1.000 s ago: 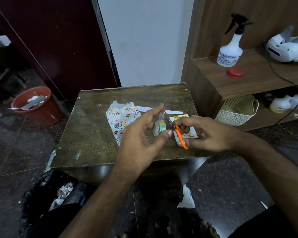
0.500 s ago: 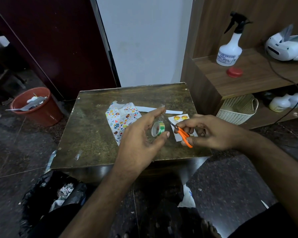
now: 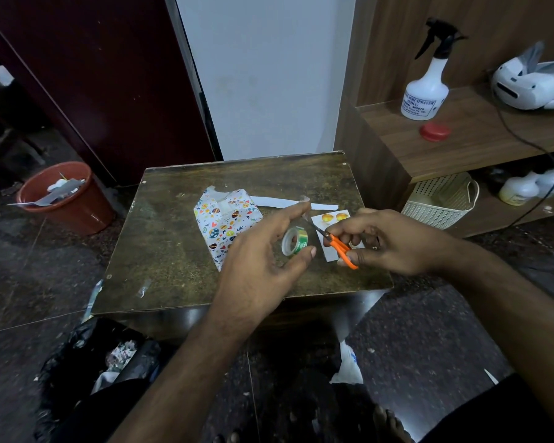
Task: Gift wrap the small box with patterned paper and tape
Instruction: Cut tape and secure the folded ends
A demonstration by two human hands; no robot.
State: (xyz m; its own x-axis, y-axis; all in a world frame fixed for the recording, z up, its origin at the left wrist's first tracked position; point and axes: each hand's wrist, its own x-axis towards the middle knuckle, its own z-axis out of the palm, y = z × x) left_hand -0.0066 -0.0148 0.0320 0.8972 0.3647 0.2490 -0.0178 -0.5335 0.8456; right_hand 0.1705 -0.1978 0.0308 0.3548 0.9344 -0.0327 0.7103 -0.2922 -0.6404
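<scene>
The small box (image 3: 227, 222), wrapped in white paper with coloured egg and heart prints, lies on the brown table (image 3: 173, 251). Just right of it my left hand (image 3: 263, 266) holds a green-cored roll of clear tape (image 3: 295, 240) between thumb and fingers. A strip of tape runs from the roll up to my raised index fingertip. My right hand (image 3: 394, 241) grips small orange-handled scissors (image 3: 339, 247), and their blade tips point at that stretched strip.
A white paper strip (image 3: 279, 202) and a card with yellow pictures (image 3: 333, 217) lie behind my hands. A red bin (image 3: 68, 199) stands on the floor left, a black waste bag (image 3: 87, 362) near left. Shelves on the right hold a spray bottle (image 3: 426, 91) and a cream basket (image 3: 442, 199).
My right hand with the scissors has shifted slightly right, away from the roll. The left hand and roll have barely moved.
</scene>
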